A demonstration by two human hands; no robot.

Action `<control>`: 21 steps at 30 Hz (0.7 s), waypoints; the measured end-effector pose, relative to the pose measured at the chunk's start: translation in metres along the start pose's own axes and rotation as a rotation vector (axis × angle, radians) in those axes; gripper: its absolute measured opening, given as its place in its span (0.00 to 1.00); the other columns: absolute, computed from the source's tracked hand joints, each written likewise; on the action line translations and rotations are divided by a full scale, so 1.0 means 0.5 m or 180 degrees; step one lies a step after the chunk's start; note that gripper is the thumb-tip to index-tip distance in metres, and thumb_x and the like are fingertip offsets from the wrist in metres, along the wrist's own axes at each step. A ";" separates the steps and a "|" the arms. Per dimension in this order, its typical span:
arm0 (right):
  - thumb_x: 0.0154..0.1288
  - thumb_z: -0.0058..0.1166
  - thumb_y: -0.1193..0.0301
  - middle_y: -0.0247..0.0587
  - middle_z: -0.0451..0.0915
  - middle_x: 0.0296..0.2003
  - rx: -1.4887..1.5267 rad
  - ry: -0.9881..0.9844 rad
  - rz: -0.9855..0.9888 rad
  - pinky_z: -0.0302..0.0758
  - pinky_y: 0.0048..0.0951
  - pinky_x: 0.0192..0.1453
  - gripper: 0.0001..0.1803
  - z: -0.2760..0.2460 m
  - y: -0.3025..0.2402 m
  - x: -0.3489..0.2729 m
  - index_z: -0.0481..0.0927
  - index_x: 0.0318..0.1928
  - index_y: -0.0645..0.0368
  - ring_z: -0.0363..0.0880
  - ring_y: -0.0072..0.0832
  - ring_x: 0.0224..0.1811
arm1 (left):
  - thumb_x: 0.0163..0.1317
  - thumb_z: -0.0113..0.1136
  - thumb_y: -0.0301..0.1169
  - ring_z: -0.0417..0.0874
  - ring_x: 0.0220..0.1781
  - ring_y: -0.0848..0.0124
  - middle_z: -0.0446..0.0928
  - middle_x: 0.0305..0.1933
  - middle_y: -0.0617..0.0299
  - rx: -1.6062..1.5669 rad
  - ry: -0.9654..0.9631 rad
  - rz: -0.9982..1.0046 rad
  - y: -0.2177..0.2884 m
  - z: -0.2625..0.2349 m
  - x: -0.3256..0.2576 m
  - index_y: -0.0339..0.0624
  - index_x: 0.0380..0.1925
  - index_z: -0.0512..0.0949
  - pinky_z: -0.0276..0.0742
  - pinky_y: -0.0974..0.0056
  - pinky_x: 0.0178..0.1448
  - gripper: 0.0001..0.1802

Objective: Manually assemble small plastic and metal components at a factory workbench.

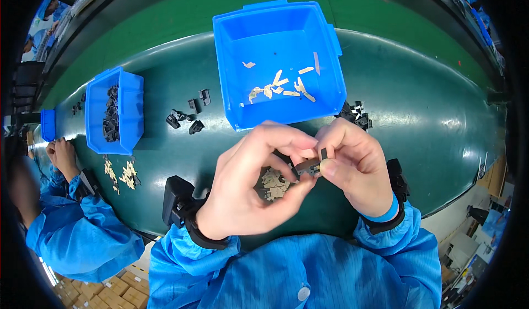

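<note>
Between thumb and fingers of my left hand (242,179) is a small black plastic part (307,167). My right hand (358,168) pinches a tiny dark strip (324,153) right beside that part; whether the two touch I cannot tell. Both hands are closed and meet above the green table. Below them, partly covered by my left hand, lies a pile of small beige pieces (274,184). Several loose black parts (193,106) lie left of the large bin, and more black parts (359,116) lie behind my right hand.
A large blue bin (220,61) with scattered beige strips stands just beyond my hands. To the left, a smaller blue bin (132,105) holds many black parts, with beige pieces (129,175) in front. A co-worker's hand (64,157) works at the far left of the table (419,105).
</note>
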State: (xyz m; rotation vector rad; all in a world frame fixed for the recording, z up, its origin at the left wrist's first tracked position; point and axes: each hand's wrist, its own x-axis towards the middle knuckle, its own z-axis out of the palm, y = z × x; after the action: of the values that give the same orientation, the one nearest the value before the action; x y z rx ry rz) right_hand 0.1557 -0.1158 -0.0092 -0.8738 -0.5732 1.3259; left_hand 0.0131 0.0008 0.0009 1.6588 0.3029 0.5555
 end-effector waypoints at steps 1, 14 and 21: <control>0.66 0.48 0.81 0.33 0.72 0.34 -0.0083 0.0074 -0.0025 0.76 0.23 0.45 0.04 0.004 -0.001 0.002 0.67 0.37 0.61 0.77 0.18 0.39 | 0.51 0.61 0.13 0.80 0.39 0.70 0.75 0.40 0.56 -0.0188 -0.0107 -0.0294 0.009 -0.002 0.005 0.33 0.43 0.71 0.79 0.69 0.39 0.18; 0.64 0.51 0.81 0.36 0.70 0.35 -0.1145 -0.0136 -0.0760 0.70 0.22 0.45 0.03 -0.016 -0.006 0.001 0.72 0.38 0.63 0.70 0.20 0.39 | 0.44 0.69 0.15 0.82 0.33 0.69 0.79 0.33 0.58 0.0577 0.0231 0.0478 -0.012 -0.003 -0.001 0.37 0.31 0.78 0.77 0.69 0.34 0.14; 0.60 0.57 0.79 0.39 0.72 0.35 -0.1524 -0.0057 -0.1112 0.70 0.25 0.43 0.06 -0.003 -0.004 0.005 0.73 0.37 0.62 0.72 0.25 0.38 | 0.37 0.69 0.14 0.81 0.31 0.64 0.79 0.34 0.57 0.1058 0.0458 0.1123 -0.008 -0.008 -0.004 0.39 0.28 0.79 0.78 0.65 0.32 0.15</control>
State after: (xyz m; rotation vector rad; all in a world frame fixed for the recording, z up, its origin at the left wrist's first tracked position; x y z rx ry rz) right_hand 0.1585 -0.1135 -0.0089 -1.0886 -1.0334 0.8898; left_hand 0.0098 0.0036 -0.0031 2.0147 0.2148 0.9312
